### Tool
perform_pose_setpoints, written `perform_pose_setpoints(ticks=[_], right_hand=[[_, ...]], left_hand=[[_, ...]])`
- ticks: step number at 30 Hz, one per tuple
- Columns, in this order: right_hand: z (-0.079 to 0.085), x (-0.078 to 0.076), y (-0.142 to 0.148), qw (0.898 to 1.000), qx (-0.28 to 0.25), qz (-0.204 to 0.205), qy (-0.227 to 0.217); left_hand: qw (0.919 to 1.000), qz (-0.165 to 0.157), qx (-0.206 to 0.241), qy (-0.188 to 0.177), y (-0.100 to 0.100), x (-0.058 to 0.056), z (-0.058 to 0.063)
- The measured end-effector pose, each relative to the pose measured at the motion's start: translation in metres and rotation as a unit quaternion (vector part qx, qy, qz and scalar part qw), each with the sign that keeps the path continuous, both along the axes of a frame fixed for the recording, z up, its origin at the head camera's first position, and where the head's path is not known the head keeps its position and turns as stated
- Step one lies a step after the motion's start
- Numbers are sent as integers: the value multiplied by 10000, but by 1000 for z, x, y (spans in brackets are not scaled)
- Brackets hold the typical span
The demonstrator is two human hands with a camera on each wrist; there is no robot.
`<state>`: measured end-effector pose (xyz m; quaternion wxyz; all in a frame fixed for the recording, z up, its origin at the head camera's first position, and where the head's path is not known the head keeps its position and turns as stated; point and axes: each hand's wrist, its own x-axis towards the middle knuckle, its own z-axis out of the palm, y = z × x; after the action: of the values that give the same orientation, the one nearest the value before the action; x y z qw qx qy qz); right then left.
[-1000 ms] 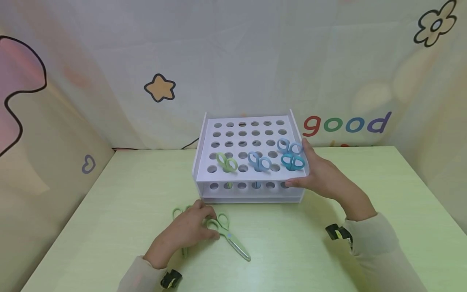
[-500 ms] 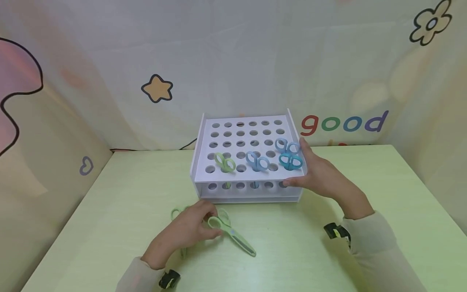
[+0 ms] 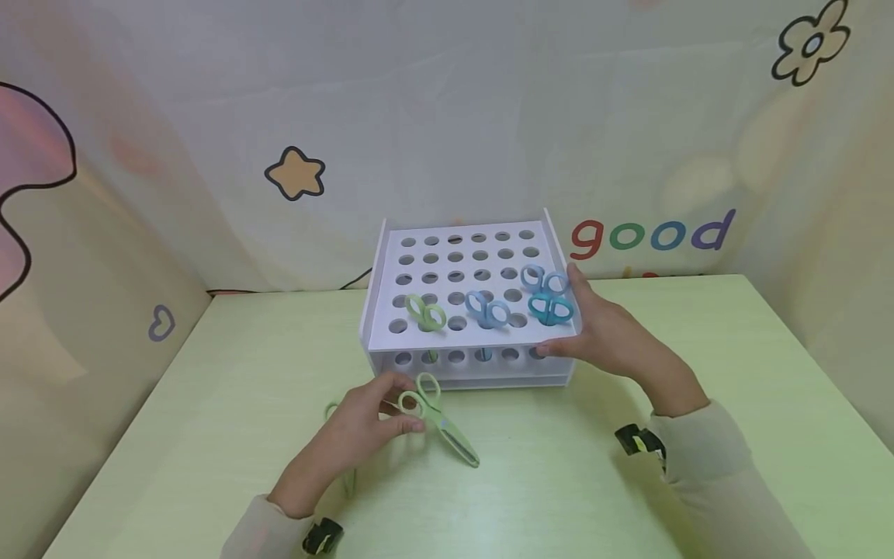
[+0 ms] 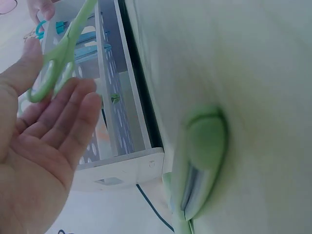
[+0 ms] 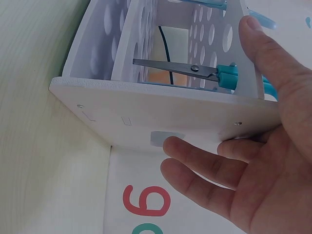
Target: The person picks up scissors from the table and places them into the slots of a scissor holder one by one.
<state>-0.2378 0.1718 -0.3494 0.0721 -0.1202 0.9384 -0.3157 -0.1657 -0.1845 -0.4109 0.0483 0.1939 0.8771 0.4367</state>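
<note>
My left hand (image 3: 356, 423) pinches a pair of light green scissors (image 3: 441, 423) by the handle loops, blades pointing down and to the right, just in front of the white rack (image 3: 454, 341). A second pair of green scissors (image 4: 202, 156) lies on the table below that hand, mostly hidden by it in the head view. My right hand (image 3: 615, 334) grips the rack's right side, thumb on the front edge and fingers along the side panel. Green scissors (image 3: 425, 313), light blue scissors (image 3: 487, 310), more light blue scissors (image 3: 543, 279) and teal scissors (image 3: 550, 308) stand in the rack's holes.
The rack has rows of round holes on two levels and stands near the back of the pale green table (image 3: 230, 404). A printed curtain (image 3: 447, 116) hangs behind it. A thin dark cable (image 3: 355, 278) runs behind the rack's left side.
The left hand has picked the green scissors up off the table and raised them slightly toward the rack. The right hand keeps its hold on the rack. The head view has shifted a little.
</note>
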Motion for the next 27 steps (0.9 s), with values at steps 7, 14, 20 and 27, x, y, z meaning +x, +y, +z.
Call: perform_pose_setpoints(ticks=[7, 14, 20, 27], right_hand=[[2, 1, 1, 10000, 36, -8, 14], [2, 1, 0, 10000, -77, -12, -46], [3, 1, -1, 10000, -18, 11, -37], [1, 0, -1, 10000, -1, 13, -69]], left_hand=[[9964, -89, 702, 464, 2, 0, 2], [9656, -637, 2522, 32, -1, 2, 5], [9403, -886, 3284, -135, -3, 3, 11], [9271, -1220, 3545, -9, -4, 2, 14]])
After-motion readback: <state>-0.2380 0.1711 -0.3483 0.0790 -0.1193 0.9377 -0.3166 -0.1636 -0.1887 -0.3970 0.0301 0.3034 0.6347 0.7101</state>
